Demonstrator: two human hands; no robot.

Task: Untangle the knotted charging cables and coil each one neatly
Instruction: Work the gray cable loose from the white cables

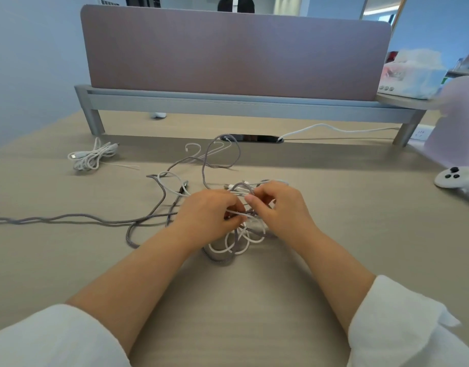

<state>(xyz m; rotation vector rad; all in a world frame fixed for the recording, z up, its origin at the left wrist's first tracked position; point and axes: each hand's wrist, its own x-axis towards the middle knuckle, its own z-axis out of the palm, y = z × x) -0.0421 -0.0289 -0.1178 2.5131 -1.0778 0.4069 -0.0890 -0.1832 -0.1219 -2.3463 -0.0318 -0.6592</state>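
A knot of white and grey braided cables (pixel 237 241) lies on the desk in front of me. My left hand (pixel 206 213) pinches a white strand at the knot's left side. My right hand (pixel 277 205) pinches the tangle from the right, fingers curled round grey and white strands. A long grey braided cable (pixel 69 218) trails from the knot to the left edge of view, and grey loops (pixel 220 152) reach toward the back. One white cable (pixel 91 157) lies bundled apart at the far left.
A mauve divider panel (pixel 236 51) on a grey metal frame (pixel 228 103) closes the desk's back. A white cord (pixel 334 128) runs from the cable slot (pixel 251 138) to the right. A white game controller (pixel 458 180) sits at the right edge, a tissue box (pixel 410 75) beyond it.
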